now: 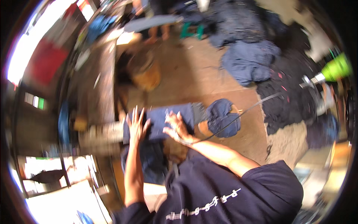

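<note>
1. The left hand (136, 125) lies flat with fingers spread, grasping nothing, on the left end of a dark blue denim garment (164, 117).
2. The garment stretches across a narrow padded board (104, 135).
3. The right hand (177, 128), open and pressing, rests near the garment's middle.
4. A bunched blue cloth (222, 115) sits at the board's right end.

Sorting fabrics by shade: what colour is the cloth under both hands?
Dark navy blue cloth, plain, pressed flat by the left hand and right hand; head view.

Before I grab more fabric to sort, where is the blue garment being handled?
The blue garment lies mid-frame under the left hand and right hand.
</note>
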The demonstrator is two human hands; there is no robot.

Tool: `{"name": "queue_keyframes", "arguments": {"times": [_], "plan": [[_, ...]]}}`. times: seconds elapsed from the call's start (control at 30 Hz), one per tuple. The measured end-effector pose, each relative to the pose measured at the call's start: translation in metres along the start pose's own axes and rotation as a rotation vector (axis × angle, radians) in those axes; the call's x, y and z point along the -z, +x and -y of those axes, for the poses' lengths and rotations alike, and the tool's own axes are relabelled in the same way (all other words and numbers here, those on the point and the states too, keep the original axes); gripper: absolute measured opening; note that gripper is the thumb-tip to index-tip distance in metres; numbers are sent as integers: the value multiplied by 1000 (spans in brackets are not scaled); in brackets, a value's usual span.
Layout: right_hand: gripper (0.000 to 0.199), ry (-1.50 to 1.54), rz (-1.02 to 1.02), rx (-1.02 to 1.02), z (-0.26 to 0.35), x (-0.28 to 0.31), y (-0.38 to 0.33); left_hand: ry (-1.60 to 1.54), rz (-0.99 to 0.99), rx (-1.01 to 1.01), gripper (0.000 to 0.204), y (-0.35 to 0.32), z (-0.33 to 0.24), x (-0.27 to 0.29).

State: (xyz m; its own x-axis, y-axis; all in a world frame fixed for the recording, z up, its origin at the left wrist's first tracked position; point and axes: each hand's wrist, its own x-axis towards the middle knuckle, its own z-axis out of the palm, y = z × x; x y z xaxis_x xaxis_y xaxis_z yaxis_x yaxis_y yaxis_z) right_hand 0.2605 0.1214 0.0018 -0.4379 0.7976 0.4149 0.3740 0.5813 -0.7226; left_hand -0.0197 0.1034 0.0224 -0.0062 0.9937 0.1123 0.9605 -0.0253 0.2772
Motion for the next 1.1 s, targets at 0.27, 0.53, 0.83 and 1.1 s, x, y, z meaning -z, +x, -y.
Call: {"name": "queue_keyframes", "arguments": {"times": [0.27, 0.53, 0.83, 1.1], "plan": [[28, 162, -13, -133, 7, 30, 20, -42, -180, 492, 70, -101, -58, -39], [27, 192, 116, -115, -34, 20, 82, -428, -611, 883, 42, -95, -33, 9], [52, 18, 148, -56, -29, -15, 92, -99, -666, 1114, 72, -124, 225, 53], [41, -112, 7, -62, -35, -23, 88, 85, -120, 829, 96, -119, 407, 36]]}}
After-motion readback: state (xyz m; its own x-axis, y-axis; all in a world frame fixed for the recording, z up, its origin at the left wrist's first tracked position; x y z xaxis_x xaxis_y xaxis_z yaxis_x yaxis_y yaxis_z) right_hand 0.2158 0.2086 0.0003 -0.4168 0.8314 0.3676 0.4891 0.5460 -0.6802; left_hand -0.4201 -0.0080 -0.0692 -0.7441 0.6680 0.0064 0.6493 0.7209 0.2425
